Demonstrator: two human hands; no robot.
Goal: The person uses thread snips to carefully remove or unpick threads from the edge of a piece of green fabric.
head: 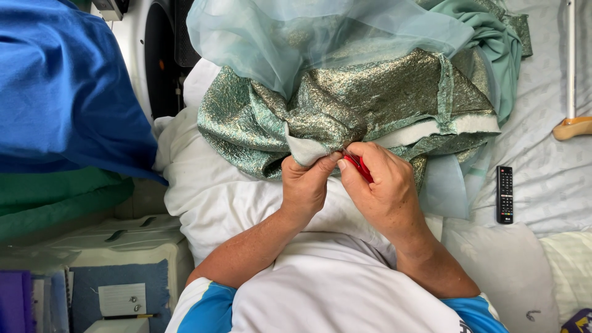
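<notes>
White bedding (pixel 216 197), left hand (pixel 303 185) pinching metallic green fabric (pixel 345 105) (lining showing), right hand (pixel 385 185) grip closed on small red tool (pixel 359 165)

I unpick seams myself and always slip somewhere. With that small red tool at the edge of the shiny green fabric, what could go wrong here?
1. The red tool in the right hand works right beside the left hand fingertips pinching the metallic green fabric; a slip might nick them.
2. It might cut the cloth itself.
3. The sheer pale blue fabric lies over the same bundle and could snag.
</notes>
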